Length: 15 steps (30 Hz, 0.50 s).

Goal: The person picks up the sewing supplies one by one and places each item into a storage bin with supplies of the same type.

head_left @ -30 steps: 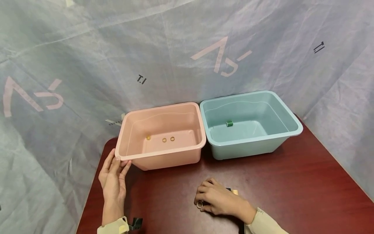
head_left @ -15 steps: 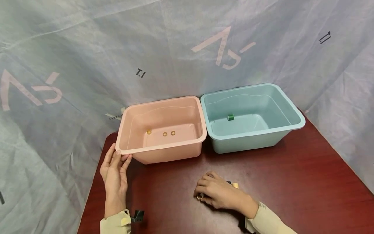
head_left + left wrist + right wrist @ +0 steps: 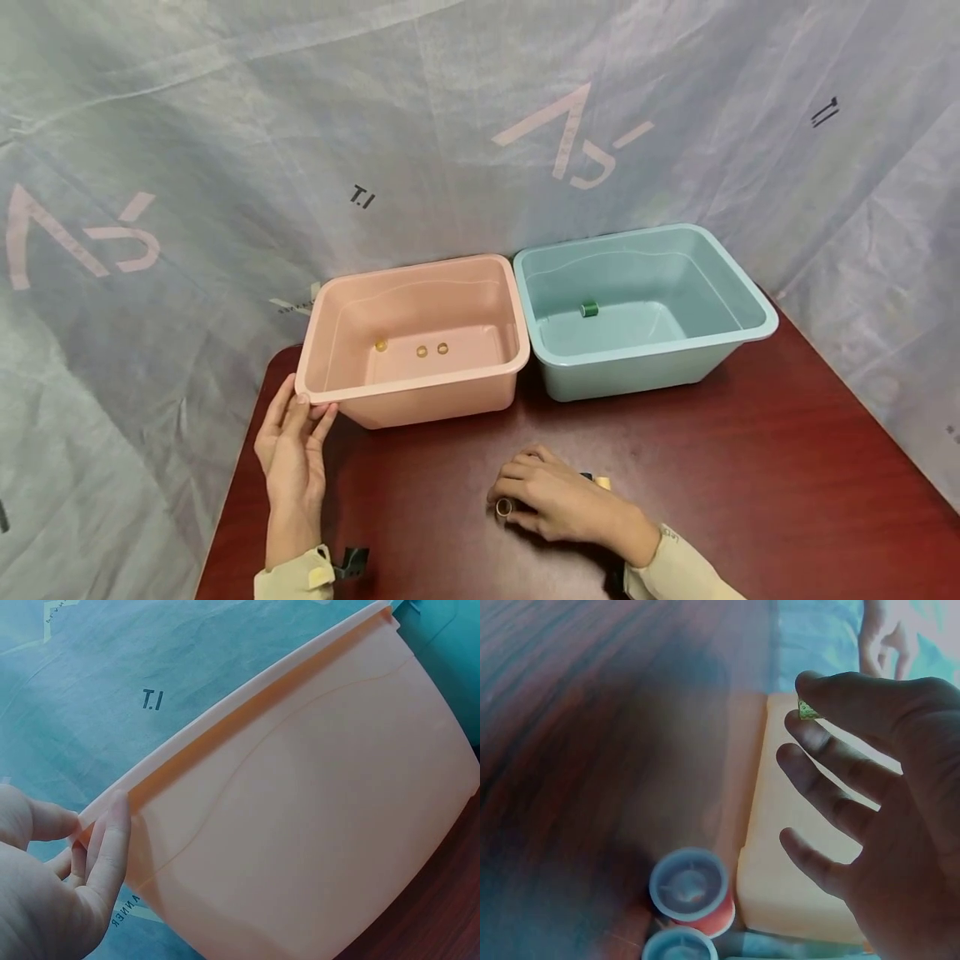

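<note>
My left hand (image 3: 292, 467) holds the front left corner of the pink plastic basin (image 3: 427, 387). In the left wrist view its thumb and fingers pinch the rim (image 3: 225, 712). Low over the table, my right hand (image 3: 555, 500) pinches a small gold ring (image 3: 504, 507) between thumb and index finger. The right wrist view shows only a speckled sliver of that ring (image 3: 808, 710), with the other fingers spread apart. Inside the pink basin lie 3 similar gold rings (image 3: 422, 352). A green thread spool (image 3: 589, 309) lies in the light blue basin (image 3: 622, 383).
Beyond my right hand, a yellow spool (image 3: 602, 482) and a dark blue one (image 3: 587, 476) are partly hidden. A red spool (image 3: 718, 913) stands upright in the right wrist view. The basins stand side by side against a grey cloth backdrop (image 3: 420, 142) on the red-brown table (image 3: 750, 467).
My right hand has shifted slightly left with the gold ring, away from the spools. The left hand keeps its hold on the pink basin's corner. The head view bobs slightly.
</note>
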Tool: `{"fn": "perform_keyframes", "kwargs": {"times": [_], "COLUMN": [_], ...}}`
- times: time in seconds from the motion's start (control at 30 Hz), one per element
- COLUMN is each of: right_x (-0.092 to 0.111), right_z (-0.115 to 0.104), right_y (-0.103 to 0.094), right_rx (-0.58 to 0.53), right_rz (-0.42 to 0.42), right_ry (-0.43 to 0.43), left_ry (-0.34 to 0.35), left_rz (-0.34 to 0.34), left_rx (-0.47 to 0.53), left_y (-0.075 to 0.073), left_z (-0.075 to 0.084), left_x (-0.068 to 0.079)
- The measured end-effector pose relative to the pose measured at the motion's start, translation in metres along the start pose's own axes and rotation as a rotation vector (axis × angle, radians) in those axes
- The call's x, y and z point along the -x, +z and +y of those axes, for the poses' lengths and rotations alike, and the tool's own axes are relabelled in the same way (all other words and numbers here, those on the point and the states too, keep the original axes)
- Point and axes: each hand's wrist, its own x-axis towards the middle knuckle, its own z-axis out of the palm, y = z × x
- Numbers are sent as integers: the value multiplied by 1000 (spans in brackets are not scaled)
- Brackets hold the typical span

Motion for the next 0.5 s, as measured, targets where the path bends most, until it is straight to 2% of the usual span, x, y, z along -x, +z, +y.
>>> {"fn": "perform_keyframes", "kwargs": {"times": [0.5], "right_x": [-3], "right_z": [0], "right_y": [-14], "right_rx": [-15], "right_rz": [38], "right_ry": [-1], "left_ry": [6], "left_rz": [-22], "left_rx": [46], "left_y": [-1], "left_z": [1], "left_x": [2]}}
